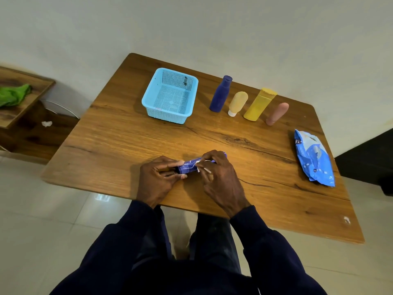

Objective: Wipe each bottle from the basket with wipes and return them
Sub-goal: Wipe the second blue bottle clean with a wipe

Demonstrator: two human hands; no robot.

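I hold a small purple bottle [188,167] with both hands, over the near side of the wooden table [127,135]. The bottle lies on its side between my hands. I cannot tell if it touches the table.

My left hand [158,177] has one end of it. The thumb and fingers are curled and pinch that end. My right hand [221,179] is on the other end. Its fingers are bent round the bottle, and a bit of white wipe [203,168] peeks out under them. I cannot tell how much of the bottle the wipe covers.

On the far side of the table sits a light blue basket [168,117] with little holes in it. To its right, four more things stand in a row, out of the basket. They are near each other but not touching. First is a dark blue bottle [220,94], then a cream tube [238,103] standing on its white cap, then a yellow bottle [259,104], then a pink tube [277,113].

A blue pack of wipes [314,158] lies flat by the right edge of the table, well apart from my hands.

Left of the table is a wooden shelf [32,103]. A green cloth [13,95] lies on top of it.
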